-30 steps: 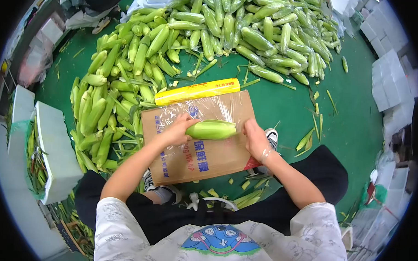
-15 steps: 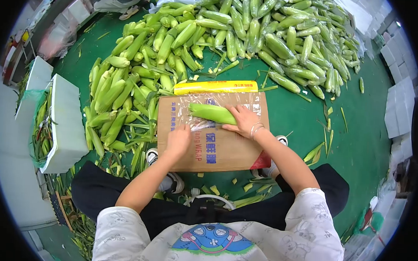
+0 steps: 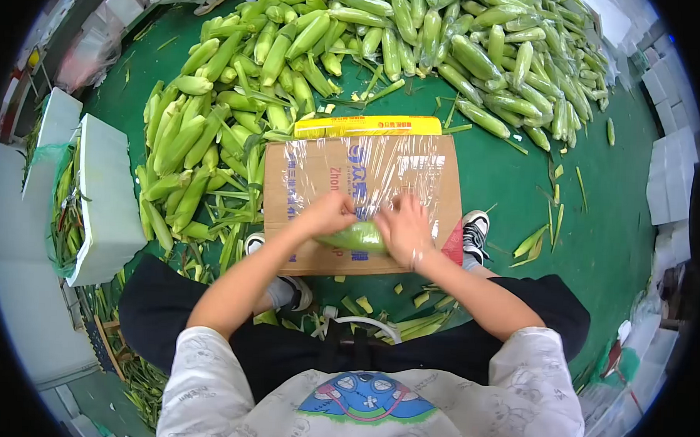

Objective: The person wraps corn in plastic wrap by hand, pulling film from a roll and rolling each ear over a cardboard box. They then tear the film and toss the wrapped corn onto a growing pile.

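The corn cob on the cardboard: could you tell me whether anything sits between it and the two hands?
Only cling film, it seems. The left hand and right hand both grip the corn cob over the cardboard, with film stretched from the roll.

Produce packing floor, heaped corn cobs [image 3: 418, 44], foam boxes [image 3: 108, 202], green matting [image 3: 597, 196]

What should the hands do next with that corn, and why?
Probably roll the corn toward the yellow roll: both hands, left hand and right hand, grip it at the cardboard's near edge, with clear wrap stretched flat beyond it.
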